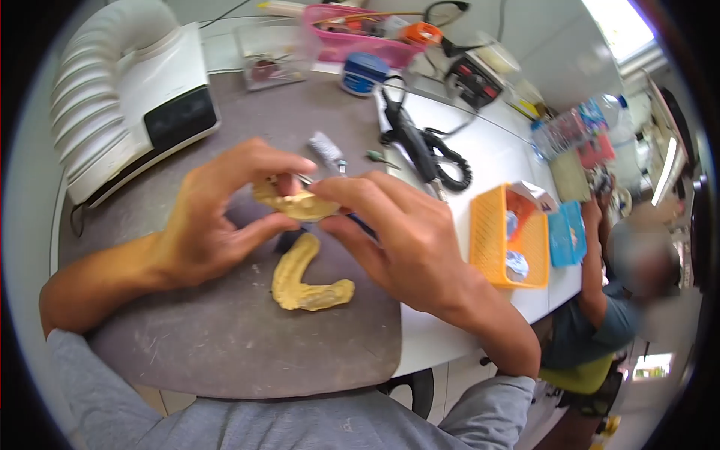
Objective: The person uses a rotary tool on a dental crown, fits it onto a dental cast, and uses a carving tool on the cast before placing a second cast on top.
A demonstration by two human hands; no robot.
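Observation:
A yellow plaster dental model (296,204) is held up between my two hands, above the mat. My left hand (217,210) grips its left side, thumb below and fingers curled over the top. My right hand (405,236) pinches its right side between thumb and index finger. Something thin and metallic shows at my fingertips, too small to name. Beneath my hands, a second yellow dental model (289,281), U-shaped, lies on the grey-brown mat (225,337). A dark object behind it is partly hidden, as is a blue one under my right hand.
A white machine with a ribbed hose (142,112) stands at the left. Behind are a clear box (274,56), a pink basket (367,45) and a blue jar (364,73). A black handpiece (409,139), a small brush (326,150) and a yellow basket (491,240) are nearby. Another person (600,307) sits right.

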